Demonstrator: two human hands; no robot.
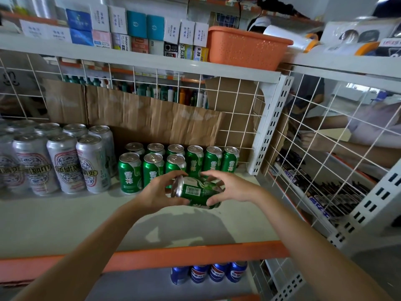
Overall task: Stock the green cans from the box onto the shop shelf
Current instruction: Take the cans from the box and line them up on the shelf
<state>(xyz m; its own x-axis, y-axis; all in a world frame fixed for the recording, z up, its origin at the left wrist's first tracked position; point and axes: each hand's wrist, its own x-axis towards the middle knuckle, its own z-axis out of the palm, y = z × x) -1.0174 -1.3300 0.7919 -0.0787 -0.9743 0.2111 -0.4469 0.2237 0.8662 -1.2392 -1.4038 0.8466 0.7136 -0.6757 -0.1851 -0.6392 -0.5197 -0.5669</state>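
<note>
We held one green aluminium drink can [196,192] on its side above the pale shop shelf [65,222]. Our left hand [159,193] gripped its silver top end, our right hand [227,187] its base, just before the upright green cans [152,168] beside taller silver cans [65,161].

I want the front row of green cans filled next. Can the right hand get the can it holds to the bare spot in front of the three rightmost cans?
Probably yes. The right hand shares the tilted green can with the left hand, just before that bare shelf patch; nothing stands between, and the wire side panel sits further right.
</note>
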